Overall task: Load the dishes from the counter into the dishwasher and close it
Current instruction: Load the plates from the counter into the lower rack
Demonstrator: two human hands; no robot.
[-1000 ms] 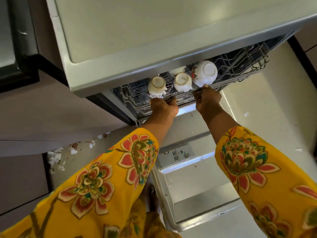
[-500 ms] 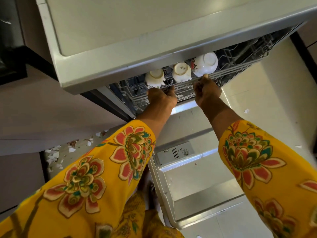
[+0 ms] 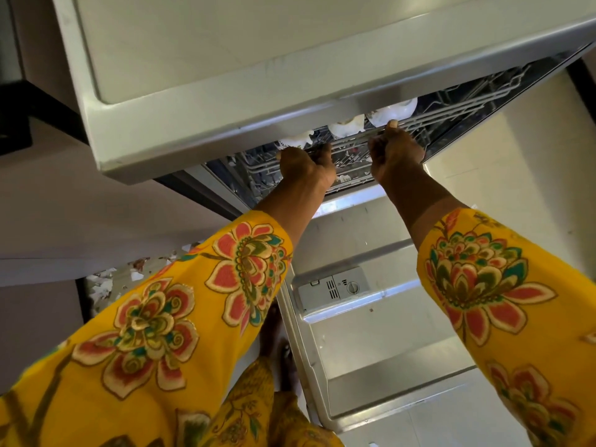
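Observation:
The dishwasher's upper wire rack sits mostly under the counter edge. Three white upturned cups stand in its front row, half hidden by the counter. My left hand and my right hand both grip the rack's front rail, about a hand's width apart. The dishwasher door lies open and flat below my arms, with its detergent compartment showing.
The grey counter overhangs the dishwasher opening. Pale cabinet fronts run to the left, and white debris lies on the floor beside them. Light floor tiles lie to the right of the door. My foot stands by the door's left edge.
The rack with the cups has slid further in under the counter. Both hands stayed on its front rail and moved with it.

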